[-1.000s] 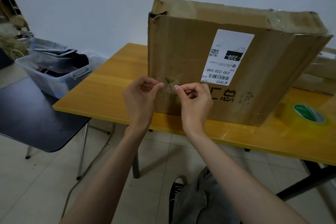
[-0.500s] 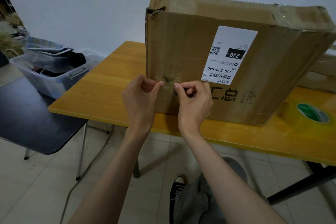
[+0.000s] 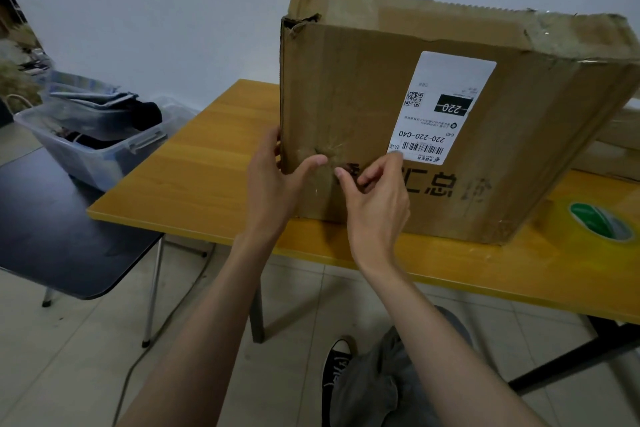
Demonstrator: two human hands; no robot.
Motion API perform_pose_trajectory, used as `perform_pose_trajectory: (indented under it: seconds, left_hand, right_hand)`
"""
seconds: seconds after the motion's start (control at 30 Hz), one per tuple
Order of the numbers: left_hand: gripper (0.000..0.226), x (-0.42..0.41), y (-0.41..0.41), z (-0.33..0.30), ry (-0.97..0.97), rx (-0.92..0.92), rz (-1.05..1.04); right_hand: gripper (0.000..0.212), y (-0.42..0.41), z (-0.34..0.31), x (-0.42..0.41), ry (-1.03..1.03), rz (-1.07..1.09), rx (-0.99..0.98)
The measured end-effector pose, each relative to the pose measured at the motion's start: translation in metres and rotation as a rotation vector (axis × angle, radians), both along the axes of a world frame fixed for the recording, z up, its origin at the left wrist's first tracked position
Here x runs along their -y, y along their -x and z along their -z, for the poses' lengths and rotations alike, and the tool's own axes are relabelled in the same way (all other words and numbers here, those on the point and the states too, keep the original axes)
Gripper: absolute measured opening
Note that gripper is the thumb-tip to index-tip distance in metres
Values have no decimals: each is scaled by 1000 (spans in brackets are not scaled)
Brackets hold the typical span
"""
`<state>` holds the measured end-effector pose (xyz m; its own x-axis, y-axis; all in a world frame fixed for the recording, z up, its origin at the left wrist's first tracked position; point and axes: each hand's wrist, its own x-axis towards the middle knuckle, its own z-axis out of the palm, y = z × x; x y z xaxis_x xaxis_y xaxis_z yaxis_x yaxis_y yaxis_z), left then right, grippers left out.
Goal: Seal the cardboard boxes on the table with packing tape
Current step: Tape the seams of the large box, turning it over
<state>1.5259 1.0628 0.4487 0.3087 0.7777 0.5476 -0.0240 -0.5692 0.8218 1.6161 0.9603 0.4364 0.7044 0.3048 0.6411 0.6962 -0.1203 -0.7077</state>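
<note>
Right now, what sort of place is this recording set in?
Probably an informal packing or storage room, not a proper warehouse: a used cardboard box with a shipping label stands on a wooden table, a tape roll beside it, near a clear storage bin.

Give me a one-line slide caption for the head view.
Both hands work at a crumpled spot on the upright cardboard box; tape roll sits idle.

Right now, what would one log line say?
left hand braces cardboard box | right hand picking at front | tape roll idle
</note>
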Motion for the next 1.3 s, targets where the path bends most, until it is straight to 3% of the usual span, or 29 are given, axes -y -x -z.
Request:
perform_pose_trajectory:
  seconds: [0.17, 0.3, 0.43, 0.6, 0.8, 0.97, 1.13, 1.3]
  left_hand:
    - [33, -1, -2, 12, 11, 58, 38]
    - [26, -1, -3, 13, 11, 60, 85]
    - [16, -1, -3, 14, 9, 74, 116]
    - [21, -4, -5, 18, 16, 78, 136]
    - [57, -7, -12, 18, 25, 47, 113]
    - [51, -8, -9, 16, 18, -21, 140]
    - [47, -26, 2, -48, 22, -13, 215]
    - [35, -44, -17, -149, -153, -45, 285]
  right_hand:
    - [39, -10, -11, 6, 102, 8, 73]
    - [38, -12, -30, -1, 194, 15, 253]
    - [41, -21, -43, -4, 257, 39, 267]
    - [42, -24, -28, 4, 340, 23, 302]
    - [33, -30, -46, 1, 271, -4, 333]
    - [28, -37, -57, 9, 218, -88, 333]
    - [30, -58, -41, 38, 167, -86, 269]
    - [23, -71, -26, 53, 124, -101, 100]
